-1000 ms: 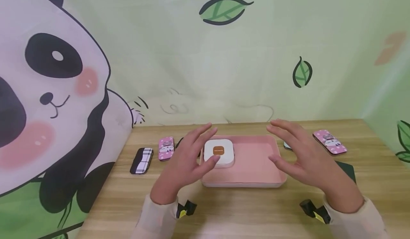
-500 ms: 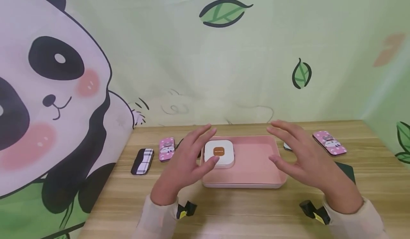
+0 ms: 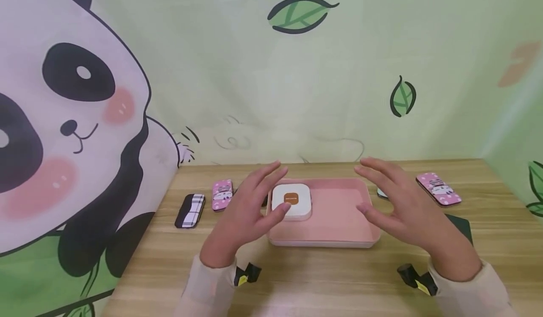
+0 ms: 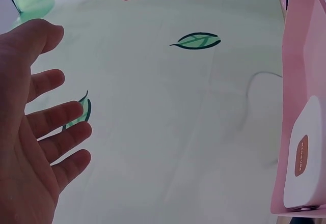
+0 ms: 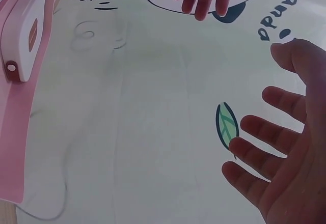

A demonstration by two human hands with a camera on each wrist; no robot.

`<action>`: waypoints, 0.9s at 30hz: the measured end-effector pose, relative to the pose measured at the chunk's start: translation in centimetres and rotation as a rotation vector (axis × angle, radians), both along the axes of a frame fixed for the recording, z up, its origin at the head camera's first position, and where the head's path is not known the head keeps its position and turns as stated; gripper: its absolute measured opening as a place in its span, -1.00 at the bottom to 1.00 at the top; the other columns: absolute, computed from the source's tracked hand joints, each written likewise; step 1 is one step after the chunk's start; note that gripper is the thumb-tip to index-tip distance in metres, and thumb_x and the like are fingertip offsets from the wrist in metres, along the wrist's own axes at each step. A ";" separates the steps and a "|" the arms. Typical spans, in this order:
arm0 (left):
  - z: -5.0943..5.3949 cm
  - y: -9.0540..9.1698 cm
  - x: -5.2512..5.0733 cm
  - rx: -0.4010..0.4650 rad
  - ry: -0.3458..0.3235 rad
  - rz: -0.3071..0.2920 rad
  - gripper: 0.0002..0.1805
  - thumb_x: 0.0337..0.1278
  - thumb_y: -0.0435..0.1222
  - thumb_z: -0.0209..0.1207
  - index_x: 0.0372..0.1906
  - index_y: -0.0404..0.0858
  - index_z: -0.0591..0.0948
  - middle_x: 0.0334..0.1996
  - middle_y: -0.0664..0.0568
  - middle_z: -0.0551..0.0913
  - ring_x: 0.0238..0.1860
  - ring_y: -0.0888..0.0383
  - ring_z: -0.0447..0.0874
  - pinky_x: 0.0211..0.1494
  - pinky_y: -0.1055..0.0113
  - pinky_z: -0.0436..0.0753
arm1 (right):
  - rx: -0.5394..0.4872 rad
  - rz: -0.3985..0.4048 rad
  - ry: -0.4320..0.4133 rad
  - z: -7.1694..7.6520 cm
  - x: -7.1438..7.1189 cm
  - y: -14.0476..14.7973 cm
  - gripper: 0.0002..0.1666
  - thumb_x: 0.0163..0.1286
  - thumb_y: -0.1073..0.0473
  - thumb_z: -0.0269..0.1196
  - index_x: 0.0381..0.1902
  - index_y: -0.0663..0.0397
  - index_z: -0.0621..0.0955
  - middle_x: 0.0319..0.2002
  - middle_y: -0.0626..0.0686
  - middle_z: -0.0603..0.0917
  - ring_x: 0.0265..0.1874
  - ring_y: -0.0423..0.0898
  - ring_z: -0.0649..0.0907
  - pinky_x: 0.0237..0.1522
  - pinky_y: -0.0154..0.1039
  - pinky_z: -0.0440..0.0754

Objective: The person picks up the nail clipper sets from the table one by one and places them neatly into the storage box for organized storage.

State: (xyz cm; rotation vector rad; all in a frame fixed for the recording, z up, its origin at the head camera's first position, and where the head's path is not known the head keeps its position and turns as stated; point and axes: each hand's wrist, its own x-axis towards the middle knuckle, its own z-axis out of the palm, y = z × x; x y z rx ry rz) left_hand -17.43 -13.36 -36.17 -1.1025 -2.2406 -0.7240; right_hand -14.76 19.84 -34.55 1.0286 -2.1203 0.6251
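A pink tray stands on the wooden table, and a white rounded-square case with an orange-brown label lies in its left part. My left hand hovers above the tray's left side, thumb and fingers spread and holding nothing. Over the tray's right side my right hand is held the same way, palm turned inward. In the wrist views the relaxed fingers of both hands show nothing between them. The left hand hides part of a dark thing behind it; the right covers most of a pale one.
Left of the tray lie a black-and-white plaid case and a pink patterned case. On the right are another pink patterned case and a dark green flat thing, partly hidden by the right arm. A printed cloth hangs behind the table.
The head view has shifted slightly. Both hands keep their pose above the tray, and the things on the table have not moved.
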 end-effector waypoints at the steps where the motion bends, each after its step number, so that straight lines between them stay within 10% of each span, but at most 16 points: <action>1: 0.0 -0.1 0.0 0.002 -0.015 0.005 -0.32 0.40 0.10 0.05 0.46 -0.17 0.36 0.45 -0.09 0.35 0.43 -0.05 0.35 0.38 -0.04 0.45 | 0.006 -0.003 -0.009 0.0 0.0 0.0 -0.25 0.50 -0.31 0.00 0.30 0.18 0.52 0.27 0.22 0.52 0.17 0.16 0.53 0.36 -0.52 0.17; 9: -0.1 -0.7 -0.6 0.020 -0.097 0.055 -0.34 0.31 -0.04 0.16 0.46 -0.12 0.37 0.46 -0.04 0.34 0.45 -0.04 0.32 0.39 -0.10 0.42 | 0.046 -0.025 -0.055 -0.3 -0.1 -0.3 -0.23 0.49 -0.35 -0.03 0.35 0.09 0.50 0.30 0.16 0.50 0.21 0.10 0.53 0.24 -0.34 0.39; 27: -0.4 -2.1 -2.3 0.023 -0.198 0.172 -0.35 0.37 -0.06 0.17 0.49 -0.11 0.34 0.47 -0.07 0.32 0.45 -0.06 0.32 0.39 -0.12 0.42 | 0.080 0.006 -0.109 -0.8 0.1 -0.9 -0.22 0.49 -0.35 -0.03 0.34 0.11 0.49 0.35 0.13 0.45 0.30 0.09 0.47 0.43 -0.49 0.12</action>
